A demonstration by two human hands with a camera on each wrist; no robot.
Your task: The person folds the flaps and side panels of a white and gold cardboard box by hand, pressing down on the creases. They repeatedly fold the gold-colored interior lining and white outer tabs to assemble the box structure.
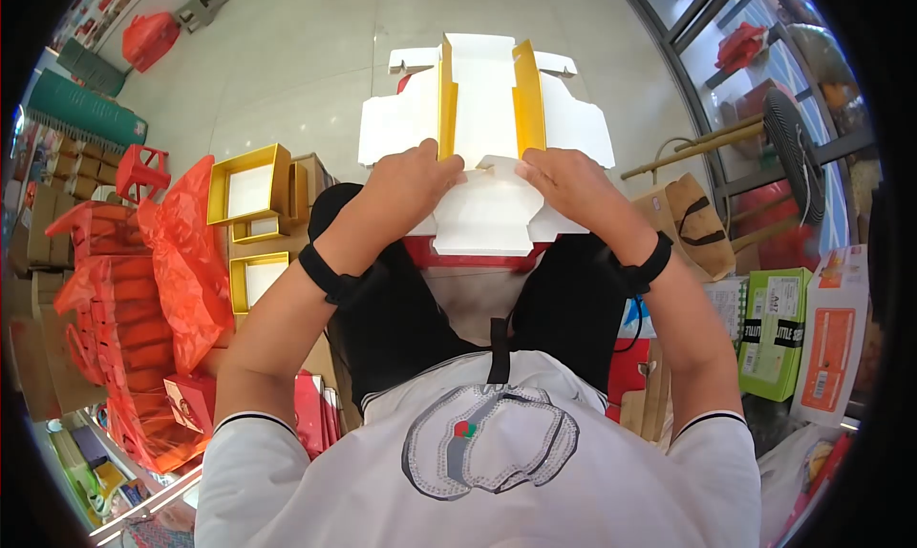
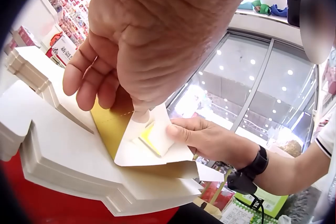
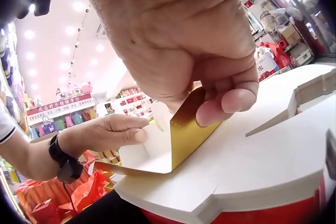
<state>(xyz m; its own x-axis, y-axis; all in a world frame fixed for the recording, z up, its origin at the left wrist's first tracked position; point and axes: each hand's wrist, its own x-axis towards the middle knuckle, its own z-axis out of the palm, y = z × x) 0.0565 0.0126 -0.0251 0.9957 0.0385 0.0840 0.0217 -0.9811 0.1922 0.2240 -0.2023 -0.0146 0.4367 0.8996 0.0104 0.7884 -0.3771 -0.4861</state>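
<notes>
**Both hands pinch the near flap of a flat box blank**

Centrally in the head view, a white-and-gold cardboard box blank [image 1: 482,118] lies unfolded across the person's lap, its far end reaching toward the top of the frame. The left hand [image 1: 411,180] and right hand [image 1: 571,183] meet at its near edge, fingers [image 2: 100,85] curled and clamped on a small gold-lined flap [image 3: 184,132], which stands raised. Finished gold trays [image 1: 250,187] sit at centre left, beside red bags [image 1: 186,252].

Left hand [image 1: 406,180] and right hand [image 1: 568,185] pinch the near flap of a flat white-and-gold box blank [image 1: 485,118] on the lap.
</notes>
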